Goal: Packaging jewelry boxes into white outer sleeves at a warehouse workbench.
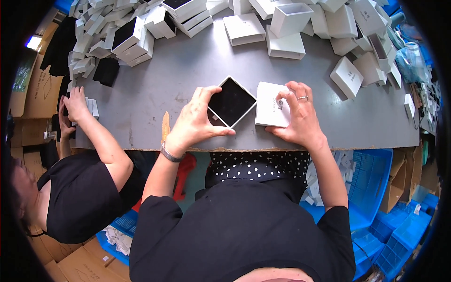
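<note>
Near the front edge of the grey table, my left hand (191,118) is closed on a small open white box tray (232,101) with a black lining. Its fingers grip the left corner and the thumb lies by the near corner. The tray is turned so one corner points toward me. Just right of it, my right hand (304,115), with a ring on one finger, grips a white box sleeve (266,101) with dark print on top. Its thumb presses the near edge while the fingers curl over the right side. Tray and sleeve almost touch at the tray's right corner.
White sleeves (244,29) and boxes are heaped along the far side of the table (178,84). Black-lined trays (129,35) are stacked at the far left. A co-worker (89,188) works at the left end. Blue crates (371,183) stand below the table at right.
</note>
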A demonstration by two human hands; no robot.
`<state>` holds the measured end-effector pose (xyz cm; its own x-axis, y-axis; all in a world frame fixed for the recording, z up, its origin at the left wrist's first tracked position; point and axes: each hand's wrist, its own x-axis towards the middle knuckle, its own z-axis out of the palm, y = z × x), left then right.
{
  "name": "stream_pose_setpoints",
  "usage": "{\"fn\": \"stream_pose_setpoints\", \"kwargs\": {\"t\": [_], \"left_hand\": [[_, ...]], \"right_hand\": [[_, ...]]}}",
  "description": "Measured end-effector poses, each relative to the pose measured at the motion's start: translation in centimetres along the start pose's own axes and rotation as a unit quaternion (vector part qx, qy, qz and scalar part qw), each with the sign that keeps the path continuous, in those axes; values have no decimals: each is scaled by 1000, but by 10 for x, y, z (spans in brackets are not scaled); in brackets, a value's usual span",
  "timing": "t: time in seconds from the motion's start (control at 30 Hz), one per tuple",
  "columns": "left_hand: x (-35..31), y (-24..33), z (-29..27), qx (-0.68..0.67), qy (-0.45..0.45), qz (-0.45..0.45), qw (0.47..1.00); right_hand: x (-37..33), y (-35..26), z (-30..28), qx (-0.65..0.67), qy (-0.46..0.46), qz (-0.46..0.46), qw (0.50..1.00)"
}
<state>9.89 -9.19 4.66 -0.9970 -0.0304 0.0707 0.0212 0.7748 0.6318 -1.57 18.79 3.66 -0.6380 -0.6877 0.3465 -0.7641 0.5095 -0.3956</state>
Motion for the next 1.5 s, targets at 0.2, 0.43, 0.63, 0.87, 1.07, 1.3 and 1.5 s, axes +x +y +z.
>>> {"fn": "stream_pose_setpoints", "kwargs": {"t": [0.2,0.43,0.63,0.87,1.07,1.3,1.5], "left_hand": [[-3,15,6,90,33,0,995],[-15,30,60,117,157,-43,980],[-7,29,53,124,124,0,985],[7,25,56,58,104,48,992],[8,32,63,10,112,118,987],[11,29,47,-9,61,208,976],[18,32,46,-38,46,216,975]], "right_hand": [[-5,-4,3,43,-2,36,998],[-30,-21,12,22,50,41,998],[-35,-17,-2,45,9,-11,999],[-53,13,-17,7,55,106,993],[-40,6,-10,1,110,43,993],[-41,11,-14,27,82,19,996],[-41,16,-19,17,87,-50,995]]}}
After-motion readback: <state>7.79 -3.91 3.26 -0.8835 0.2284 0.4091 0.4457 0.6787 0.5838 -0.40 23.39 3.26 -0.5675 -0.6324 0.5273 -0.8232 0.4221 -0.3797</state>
